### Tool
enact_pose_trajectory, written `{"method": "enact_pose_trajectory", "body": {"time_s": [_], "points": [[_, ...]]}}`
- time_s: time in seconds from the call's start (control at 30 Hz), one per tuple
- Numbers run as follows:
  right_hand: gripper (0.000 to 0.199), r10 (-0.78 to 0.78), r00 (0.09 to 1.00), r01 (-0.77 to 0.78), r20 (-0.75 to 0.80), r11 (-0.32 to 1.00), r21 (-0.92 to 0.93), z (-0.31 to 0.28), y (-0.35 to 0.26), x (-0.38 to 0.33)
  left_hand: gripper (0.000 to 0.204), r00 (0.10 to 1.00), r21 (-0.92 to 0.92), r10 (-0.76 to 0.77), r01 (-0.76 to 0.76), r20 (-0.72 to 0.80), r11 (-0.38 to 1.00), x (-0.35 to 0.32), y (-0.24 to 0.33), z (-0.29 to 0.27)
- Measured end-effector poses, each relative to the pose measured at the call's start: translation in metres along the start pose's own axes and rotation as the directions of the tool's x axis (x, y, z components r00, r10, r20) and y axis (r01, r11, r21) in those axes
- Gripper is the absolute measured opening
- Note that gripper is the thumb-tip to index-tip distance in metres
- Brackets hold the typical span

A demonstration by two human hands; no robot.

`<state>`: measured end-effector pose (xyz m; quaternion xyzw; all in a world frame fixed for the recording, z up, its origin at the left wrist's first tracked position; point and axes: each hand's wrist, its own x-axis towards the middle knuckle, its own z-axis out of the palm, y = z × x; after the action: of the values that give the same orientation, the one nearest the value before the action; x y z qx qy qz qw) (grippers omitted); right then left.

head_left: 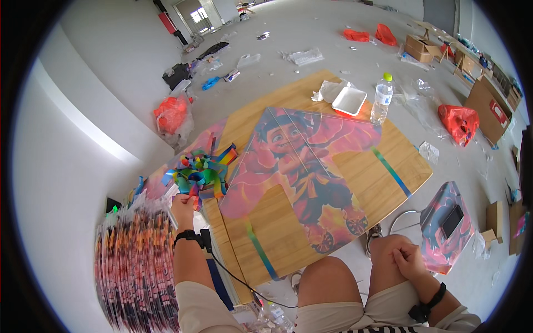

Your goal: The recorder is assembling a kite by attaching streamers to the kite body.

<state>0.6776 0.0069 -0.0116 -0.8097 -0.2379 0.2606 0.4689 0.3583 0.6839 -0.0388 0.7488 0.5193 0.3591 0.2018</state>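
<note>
A large pink-and-orange kite [288, 150] printed with a cartoon figure lies flat on the wooden table [266, 205], thin rods across its upper part. One green-blue strip [261, 252] extends below its left wing, another [392, 173] below its right. At the table's left edge, my left hand [183, 207] has its fingers closed at the lower end of a tangled pile of rainbow ribbons [202, 173]. Just below that hand stands a thick row of plastic-wrapped printed packs [136, 266]. My right hand [409, 262] rests on my right knee, fingers curled, with nothing visible in them.
At the table's far side are a white tray [350, 101] and a water bottle [382, 99]. A dark phone-like device [452, 221] rests on a printed piece at right. Red bags [458, 123], cardboard boxes [491, 110] and plastic litter the floor. A black cable [239, 280] runs from my left wrist.
</note>
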Motion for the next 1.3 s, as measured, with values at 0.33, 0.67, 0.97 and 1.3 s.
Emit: {"method": "enact_pose_trajectory", "body": {"time_s": [0.33,0.67,0.97,1.3], "points": [[0.014,0.003,1.0,-0.003,0.008,1.0,0.014,0.002,0.007,-0.001,0.017,0.999,-0.141,-0.047,0.049,0.021,0.989,0.019,-0.019,-0.023],[0.012,-0.103,0.995,0.104,-0.008,0.994,0.035,0.004,0.023,0.002,0.021,0.998,-0.028,0.057,-0.057,-0.027,0.998,0.018,0.002,-0.054],[0.012,-0.131,0.991,0.132,-0.031,0.991,0.019,0.0,0.029,0.002,0.024,0.986,0.0,0.162,-0.162,-0.035,0.987,0.031,0.019,-0.076],[0.013,-0.172,0.985,0.172,-0.028,0.985,-0.001,-0.009,0.016,-0.002,0.028,0.98,-0.425,-0.007,-0.08,-0.2,0.901,0.039,0.097,-0.114]]}}
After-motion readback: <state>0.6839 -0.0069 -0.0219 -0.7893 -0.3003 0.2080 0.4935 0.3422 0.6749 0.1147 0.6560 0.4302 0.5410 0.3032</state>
